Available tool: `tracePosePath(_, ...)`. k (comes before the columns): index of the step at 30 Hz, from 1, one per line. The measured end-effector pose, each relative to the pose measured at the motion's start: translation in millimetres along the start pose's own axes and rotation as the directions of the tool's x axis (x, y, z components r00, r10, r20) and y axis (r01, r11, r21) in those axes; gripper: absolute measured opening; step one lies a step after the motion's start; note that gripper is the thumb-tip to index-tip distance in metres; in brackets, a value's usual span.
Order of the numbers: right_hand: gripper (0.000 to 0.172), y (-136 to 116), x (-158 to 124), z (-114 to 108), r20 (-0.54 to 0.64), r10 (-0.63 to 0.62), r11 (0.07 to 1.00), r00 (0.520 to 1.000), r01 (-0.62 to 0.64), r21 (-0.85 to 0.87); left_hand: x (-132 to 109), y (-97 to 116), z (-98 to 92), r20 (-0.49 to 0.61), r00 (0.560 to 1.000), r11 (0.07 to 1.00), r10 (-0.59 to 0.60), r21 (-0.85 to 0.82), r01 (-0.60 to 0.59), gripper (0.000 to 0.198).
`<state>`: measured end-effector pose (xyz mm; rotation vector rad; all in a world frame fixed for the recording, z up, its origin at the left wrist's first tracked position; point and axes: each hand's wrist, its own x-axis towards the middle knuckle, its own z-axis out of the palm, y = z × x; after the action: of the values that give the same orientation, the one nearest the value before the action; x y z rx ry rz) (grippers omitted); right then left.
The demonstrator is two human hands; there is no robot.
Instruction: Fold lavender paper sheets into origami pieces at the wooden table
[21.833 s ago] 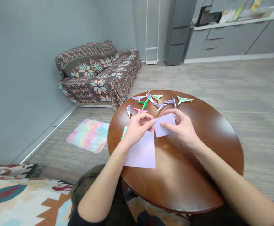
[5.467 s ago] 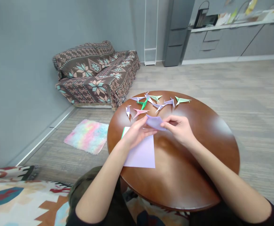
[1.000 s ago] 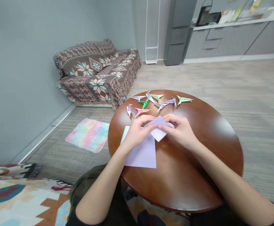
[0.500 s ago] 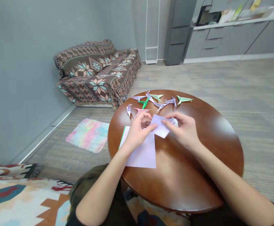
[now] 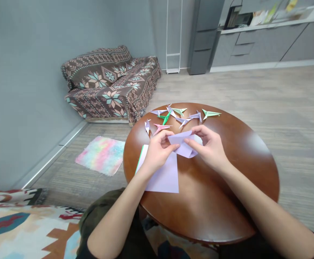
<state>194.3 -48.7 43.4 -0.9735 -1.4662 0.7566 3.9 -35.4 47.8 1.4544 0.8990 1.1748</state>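
A partly folded lilac paper (image 5: pixel 183 144) is held just above a round brown wooden table (image 5: pixel 227 180). My left hand (image 5: pixel 157 151) pinches its left side and my right hand (image 5: pixel 209 147) pinches its right side, fingers closed on the folds. Under my left wrist lies a flat stack of square sheets (image 5: pixel 164 176), lilac on top with a green edge showing at the left. Several finished folded paper shapes (image 5: pixel 182 116) in lilac, green and pink lie spread along the table's far rim.
A sofa (image 5: pixel 111 84) with a patterned brown cover stands against the grey wall at the back left. A pastel mat (image 5: pixel 101 154) lies on the floor left of the table. A patterned rug (image 5: pixel 24 230) fills the lower left. Grey cabinets (image 5: pixel 254 43) line the back right.
The lilac paper has gone from a flat rectangle to a smaller folded shape. In the last second both hands turned it slightly and opened a fold between the fingers.
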Motion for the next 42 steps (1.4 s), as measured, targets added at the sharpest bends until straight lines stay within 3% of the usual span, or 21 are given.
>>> tracePosePath(4, 0.015, -3, 0, -2, 0.017, 0.037, 0.999, 0.999, -0.037, -0.024, -1, 3, 1.0, 0.092, 0.995, 0.996, -0.028, 0.087, 0.020, 0.024)
tracePosePath(12, 0.015, -8, -2, -3, 0.042, 0.027, 0.998, 0.999, -0.024, -0.053, -3, 1, 2.9, 0.043, 0.999, 1.000, -0.016, 0.016, 0.015, 0.022)
tracePosePath(18, 0.011, -10, 0, -2, -0.052, -0.037, 0.996, 0.998, 0.041, 0.075, 1, 1, -2.0, 0.034, 0.999, 0.998, -0.041, -0.044, 0.042, 0.028)
tracePosePath(22, 0.012, -9, 0, -3, -0.049, -0.161, 0.987, 0.986, 0.161, 0.000, 2, 2, -3.1, 0.039, 0.998, 0.995, -0.055, -0.084, 0.059, 0.035)
tracePosePath(26, 0.007, -10, 0, -4, 0.038, -0.235, 0.965, 0.971, 0.237, -0.109, -1, 2, -0.6, 0.021, 0.999, 0.999, 0.039, -0.037, -0.038, 0.040)
tracePosePath(31, 0.004, -11, 0, -6, 0.046, -0.192, 0.975, 0.980, 0.196, -0.109, -1, -4, -4.0, 0.032, 0.983, 0.967, 0.180, 0.176, -0.183, 0.024)
tracePosePath(36, 0.004, -9, 1, -6, 0.068, -0.194, 0.975, 0.979, 0.201, -0.100, 0, -2, -9.4, 0.119, 0.908, 0.814, 0.401, 0.407, -0.413, 0.004)
tracePosePath(42, 0.017, -6, 2, -7, 0.110, -0.222, 0.964, 0.969, 0.235, -0.125, -1, 0, -10.6, 0.213, 0.839, 0.713, 0.500, 0.449, -0.539, 0.016)
